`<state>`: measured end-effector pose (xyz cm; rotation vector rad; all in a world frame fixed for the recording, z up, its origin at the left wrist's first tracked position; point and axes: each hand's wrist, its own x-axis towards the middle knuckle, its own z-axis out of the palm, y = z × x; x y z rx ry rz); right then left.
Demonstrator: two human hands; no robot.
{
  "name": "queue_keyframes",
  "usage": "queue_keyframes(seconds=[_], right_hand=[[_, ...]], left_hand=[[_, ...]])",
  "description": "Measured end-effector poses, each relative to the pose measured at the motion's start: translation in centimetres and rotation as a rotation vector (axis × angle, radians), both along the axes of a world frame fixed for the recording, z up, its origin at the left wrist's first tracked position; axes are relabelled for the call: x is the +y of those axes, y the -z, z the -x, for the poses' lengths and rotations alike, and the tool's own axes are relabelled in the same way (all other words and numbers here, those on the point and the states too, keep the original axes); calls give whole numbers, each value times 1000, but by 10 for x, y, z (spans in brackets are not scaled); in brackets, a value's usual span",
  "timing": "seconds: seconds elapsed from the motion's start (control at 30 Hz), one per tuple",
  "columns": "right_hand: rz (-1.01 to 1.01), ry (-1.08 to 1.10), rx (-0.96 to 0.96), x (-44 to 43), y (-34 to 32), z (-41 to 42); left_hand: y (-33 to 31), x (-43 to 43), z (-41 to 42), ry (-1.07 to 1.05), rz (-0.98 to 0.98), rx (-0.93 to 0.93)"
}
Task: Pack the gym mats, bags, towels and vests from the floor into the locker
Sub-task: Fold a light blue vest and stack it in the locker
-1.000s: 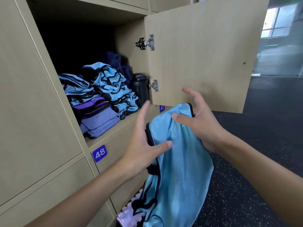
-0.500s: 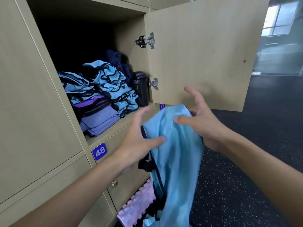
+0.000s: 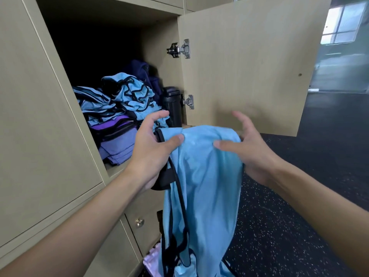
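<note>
Sky-blue mesh vest point(image 3: 207, 176) with black edge trim; stacked vests point(image 3: 127, 96) in the same blue and black above folded purple and lavender towels point(image 3: 117, 148). Beige wood-grain locker door point(image 3: 249, 62); black rubber floor point(image 3: 299, 196) flecked white.

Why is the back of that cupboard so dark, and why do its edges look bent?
Head view: light from the window at right never reaches the locker, so its back is black; the wide-angle lens bows the door and panel edges; the right hand fingertips and the vest top are slightly smeared by motion.
</note>
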<state>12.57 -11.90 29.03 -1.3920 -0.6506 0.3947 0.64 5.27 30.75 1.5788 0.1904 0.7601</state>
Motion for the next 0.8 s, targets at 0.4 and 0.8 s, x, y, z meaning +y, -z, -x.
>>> queue_keyframes(seconds=[0.4, 0.8], right_hand=[[13, -32, -248, 20, 13, 28], [-41, 159, -197, 15, 3, 7]], left_hand=[[9, -6, 1, 34, -41, 59], [36, -30, 3, 38, -87, 180]])
